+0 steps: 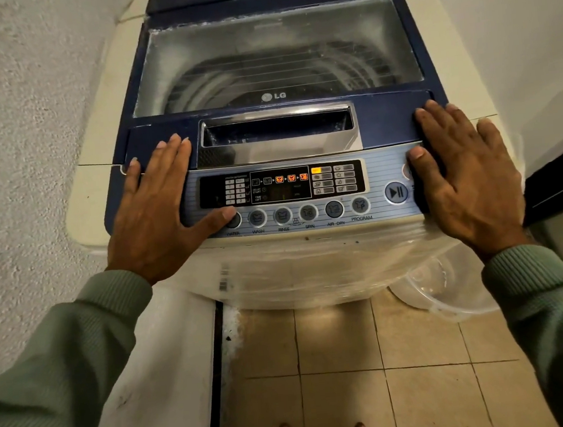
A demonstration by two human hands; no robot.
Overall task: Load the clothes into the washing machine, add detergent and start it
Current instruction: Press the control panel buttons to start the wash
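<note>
Two hands lie flat on the washing machine in the middle of the frame.
Head view: the left hand and right hand rest at each side of its blue top, fingers straight, spread, holding nothing. The left thumb touches the round water button, maybe to set it. The lid is shut; through its cloudy glass I cannot tell if clothes are inside. Lights glow orange on the smooth panel. The start button sits near the right hand.

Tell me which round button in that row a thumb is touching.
The WATER button, leftmost in the row: the thumb of the left hand lies on it; the others are uncovered.
</note>
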